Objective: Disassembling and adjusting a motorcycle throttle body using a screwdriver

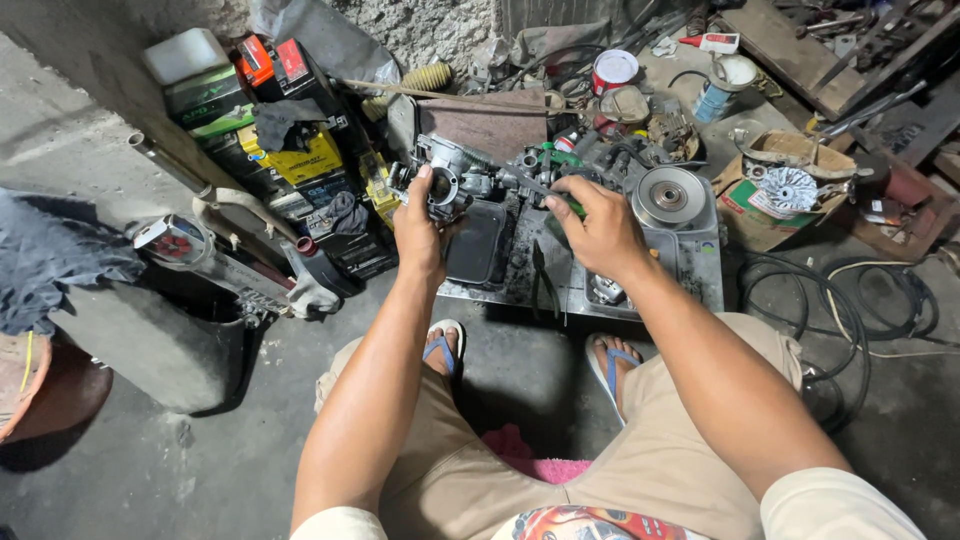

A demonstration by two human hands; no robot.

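**Carburettor held over a metal tray, screwdriver at its side**

Head view: a person sits low on the concrete floor (150,470), knees apart, feet in blue flip-flops (445,350). The left hand (420,225) is closed around a grey metal carburettor (447,178), thumb up against its round opening, holding it above the left edge of a greasy, shallow metal tray (700,262) that lies on the floor in front of the feet. The right hand (597,225) is wrapped tight around the green handle of a screwdriver (540,185), whose dark shaft runs leftward and meets the carburettor's right side. Dark pliers (545,285) lie in the middle of the tray, near its front edge, below the right hand. A round silver pulley disc (668,197) rests at the tray's far right corner. Beside the tray's left edge stands a stack of black and yellow battery boxes (300,150). Behind its far edge sits a red and white tin can (612,70). Black cables (840,300) coil on the floor to the right.
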